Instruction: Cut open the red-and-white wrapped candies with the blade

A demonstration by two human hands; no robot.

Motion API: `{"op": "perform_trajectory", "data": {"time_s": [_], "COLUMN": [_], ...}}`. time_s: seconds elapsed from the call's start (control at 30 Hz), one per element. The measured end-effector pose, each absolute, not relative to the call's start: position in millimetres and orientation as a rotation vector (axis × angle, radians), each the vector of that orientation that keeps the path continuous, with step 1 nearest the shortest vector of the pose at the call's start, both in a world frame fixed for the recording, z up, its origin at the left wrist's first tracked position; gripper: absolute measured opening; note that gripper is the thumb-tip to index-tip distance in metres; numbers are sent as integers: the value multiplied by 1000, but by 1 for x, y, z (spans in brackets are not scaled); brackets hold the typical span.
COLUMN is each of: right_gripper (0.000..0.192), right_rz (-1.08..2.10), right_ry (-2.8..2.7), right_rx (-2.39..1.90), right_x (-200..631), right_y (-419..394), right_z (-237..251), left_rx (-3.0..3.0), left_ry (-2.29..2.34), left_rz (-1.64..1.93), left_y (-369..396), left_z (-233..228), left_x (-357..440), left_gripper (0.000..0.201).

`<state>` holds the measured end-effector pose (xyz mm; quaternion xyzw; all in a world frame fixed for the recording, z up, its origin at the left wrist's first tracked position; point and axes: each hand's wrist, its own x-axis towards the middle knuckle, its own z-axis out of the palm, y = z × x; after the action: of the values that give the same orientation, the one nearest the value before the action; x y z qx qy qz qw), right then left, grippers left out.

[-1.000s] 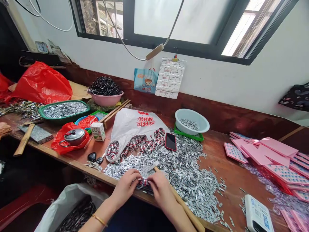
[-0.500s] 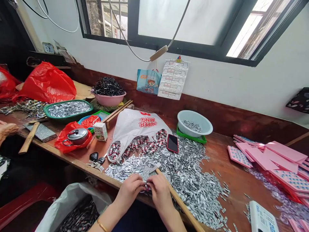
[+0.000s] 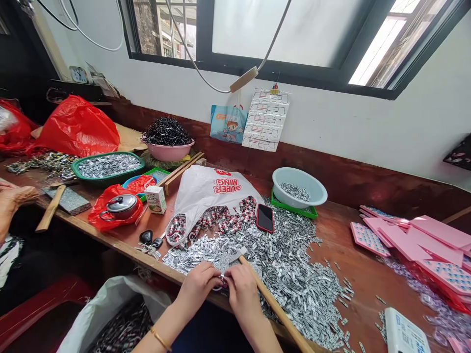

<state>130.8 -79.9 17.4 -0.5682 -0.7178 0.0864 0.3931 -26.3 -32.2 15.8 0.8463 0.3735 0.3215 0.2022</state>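
My left hand (image 3: 200, 285) and my right hand (image 3: 241, 284) meet at the table's front edge, fingers pinched together. Between their fingertips is a small shiny metal piece (image 3: 222, 278) with something dark and reddish on it; its exact kind is too small to make out. Just beyond lies a hammer (image 3: 270, 299), its wooden handle running past my right hand toward the front edge. A wide heap of small flat metal clips (image 3: 290, 264) spreads around and behind the hands. Behind them, red-and-black banded pieces (image 3: 221, 220) spill from a white plastic bag (image 3: 206, 191).
A phone (image 3: 265, 217) rests on the heap. Behind it stands a pale blue basin (image 3: 300, 186). Keys (image 3: 150, 245), a small carton (image 3: 155, 200) and a lidded pot (image 3: 122, 206) are to the left. A sack (image 3: 91, 304) sits below the edge. Another person's hand (image 3: 14, 201) is far left.
The view has shifted slightly, so the table things sit a little further right. My hands stay together at the edge, still pinching the small piece. The other person's hand shows more.
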Motion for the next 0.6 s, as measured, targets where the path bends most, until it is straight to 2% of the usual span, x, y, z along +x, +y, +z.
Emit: {"op": "perform_trajectory", "data": {"time_s": [0.37, 0.5, 0.6], "right_gripper": [22, 20, 15], "right_rz": [297, 399, 590], "right_ry": [-1887, -1880, -1715], "right_rx": [-1370, -1361, -1344], "right_x": [135, 136, 139], "right_y": [-76, -80, -86], "right_z": [17, 26, 33], "left_rx": [2430, 2248, 1968], "left_ry": [986, 1023, 1076], "left_rz": [809, 821, 867], "left_y": [-31, -34, -37], "left_z": [19, 27, 35], "left_x": [-29, -28, -26], "left_gripper": [10, 11, 11]}}
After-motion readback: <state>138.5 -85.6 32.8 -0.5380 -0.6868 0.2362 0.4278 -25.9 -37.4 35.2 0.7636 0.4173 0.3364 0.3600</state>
